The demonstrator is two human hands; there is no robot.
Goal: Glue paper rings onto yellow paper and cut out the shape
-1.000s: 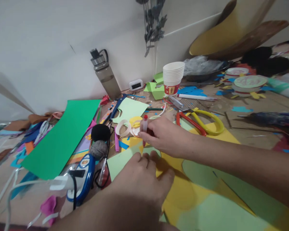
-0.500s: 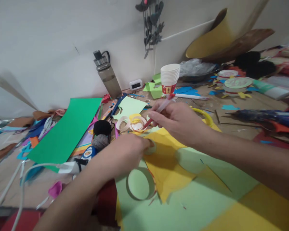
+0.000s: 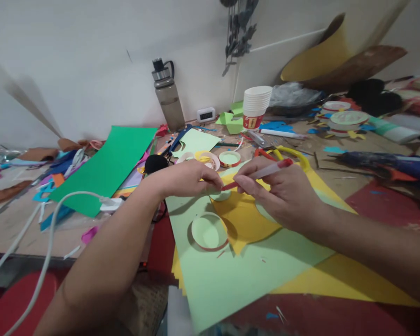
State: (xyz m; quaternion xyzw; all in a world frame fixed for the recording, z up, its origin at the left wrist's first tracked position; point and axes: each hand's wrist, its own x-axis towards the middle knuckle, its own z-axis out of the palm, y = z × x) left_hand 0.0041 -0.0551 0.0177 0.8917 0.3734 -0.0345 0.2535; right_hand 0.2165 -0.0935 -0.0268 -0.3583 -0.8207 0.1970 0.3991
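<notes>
My right hand (image 3: 283,193) grips a red-capped pen (image 3: 262,173), its tip down on yellow paper (image 3: 245,219). My left hand (image 3: 189,179) has its fingers curled, pressing a small paper ring (image 3: 220,195) against that yellow sheet right beside the pen tip. A second paper-cup ring (image 3: 210,232) lies on the light green paper (image 3: 227,275) just in front of both hands. A third ring (image 3: 230,159) rests behind them.
Red and yellow scissors (image 3: 287,154) lie behind my right hand. A stack of paper cups (image 3: 255,106), a water bottle (image 3: 168,95), a dark green sheet (image 3: 108,165), a black pompom (image 3: 156,163), a glue gun (image 3: 388,165) and paper scraps crowd the table. A white cable (image 3: 52,228) loops at left.
The view shifted back and left. My right hand lowered the pen from an upright hold to the yellow paper. My left hand moved forward onto the small ring; another ring came into view.
</notes>
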